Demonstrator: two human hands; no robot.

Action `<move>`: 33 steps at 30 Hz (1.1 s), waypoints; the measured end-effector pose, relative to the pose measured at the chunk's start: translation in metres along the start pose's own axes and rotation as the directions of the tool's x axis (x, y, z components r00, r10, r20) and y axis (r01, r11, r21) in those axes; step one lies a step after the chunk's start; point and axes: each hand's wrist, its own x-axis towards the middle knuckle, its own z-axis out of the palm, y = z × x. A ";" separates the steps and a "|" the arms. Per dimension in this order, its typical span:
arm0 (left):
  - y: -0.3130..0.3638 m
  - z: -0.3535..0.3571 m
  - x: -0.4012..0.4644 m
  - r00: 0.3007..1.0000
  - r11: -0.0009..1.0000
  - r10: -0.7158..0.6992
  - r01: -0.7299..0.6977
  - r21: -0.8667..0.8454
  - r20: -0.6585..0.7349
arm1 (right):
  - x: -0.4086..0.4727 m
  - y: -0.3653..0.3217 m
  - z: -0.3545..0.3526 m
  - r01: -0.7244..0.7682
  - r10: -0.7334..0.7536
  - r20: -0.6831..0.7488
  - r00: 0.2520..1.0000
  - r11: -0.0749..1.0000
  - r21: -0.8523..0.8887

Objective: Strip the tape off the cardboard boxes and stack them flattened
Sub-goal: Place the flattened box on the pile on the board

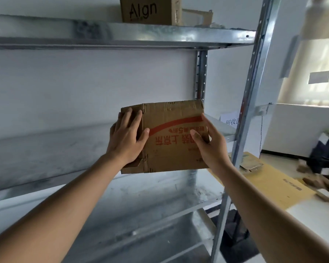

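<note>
— How far along is it?

— Starting at the left: the left hand (127, 137) lies flat on the flattened box (169, 137), fingers spread and straight, pressing its left flap. The right hand (207, 143) grips the right edge, thumb on the printed face, fingers curled behind it.

— Where's the box?

— Between both sets of fingers, held up in front of the metal shelf (122, 35). It looks already collapsed; I can't tell if tape remains.

— What's left?

— Above the fingers, an upright box (150, 10) still stands on the shelf. Right of the fingers, flat cardboard (270, 179) lies on the floor, probably the stack.
</note>
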 end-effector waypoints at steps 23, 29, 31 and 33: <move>0.382 0.153 -0.095 0.901 0.940 0.313 -0.248 -0.234 0.301 | -0.143 0.150 -0.397 -0.361 0.324 -0.208 0.923 0.916 -0.174; 0.451 0.194 -0.115 0.857 0.931 0.356 -0.289 -0.223 0.373 | -0.175 0.197 -0.468 -0.467 0.422 -0.232 0.876 0.863 -0.192; 0.467 0.211 -0.115 0.839 0.932 0.357 -0.289 -0.220 0.411 | -0.179 0.214 -0.483 -0.494 0.447 -0.244 0.861 0.849 -0.189; 0.480 0.232 -0.111 0.820 0.929 0.366 -0.296 -0.222 0.439 | -0.175 0.234 -0.495 -0.518 0.468 -0.256 0.846 0.834 -0.188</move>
